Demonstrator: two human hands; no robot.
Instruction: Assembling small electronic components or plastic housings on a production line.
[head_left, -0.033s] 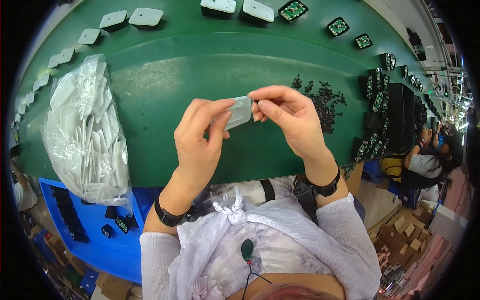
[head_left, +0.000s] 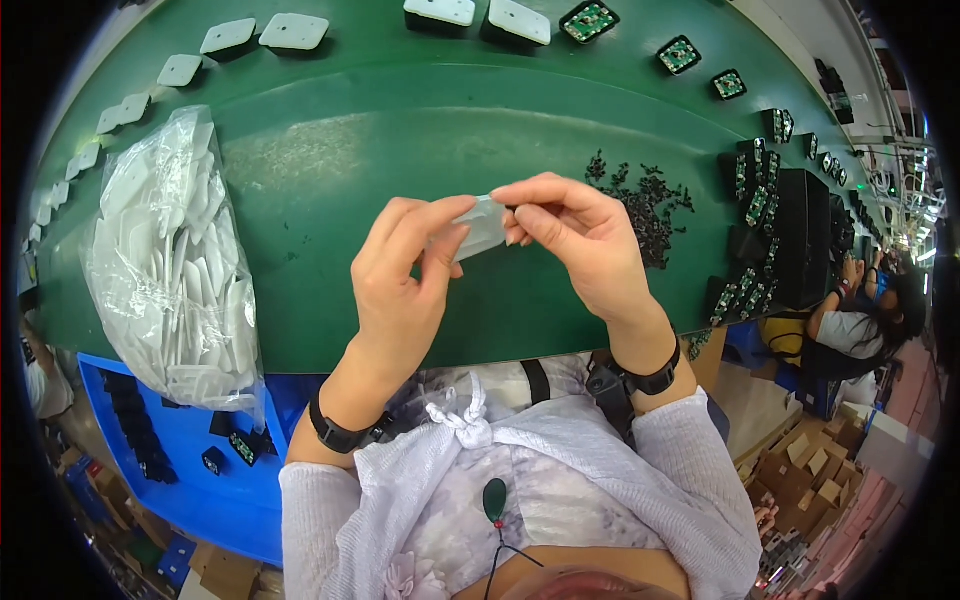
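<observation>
My left hand (head_left: 400, 265) is closed on the left end of a thin, pale translucent plastic cover (head_left: 487, 232), pinching it between thumb and fingers. The cover is held tilted above the green table (head_left: 480, 130). At its upper right edge, my right hand (head_left: 580, 235) is closed in a pinch with the fingertips touching the cover. A tiny dark bit shows between those fingertips, mostly hidden. Just to the right of this hand lies a loose pile of small black parts (head_left: 655, 215).
A clear bag of white plastic covers (head_left: 180, 270) lies at left, above a blue bin (head_left: 200, 510). White-topped black cases (head_left: 295, 33) line the far edge. Black housings with green circuit boards (head_left: 757, 205) stand at right. A person (head_left: 855, 325) sits farther right.
The cover has tilted slightly, so its face shows at a flatter angle. Both hands have barely moved and keep their hold.
</observation>
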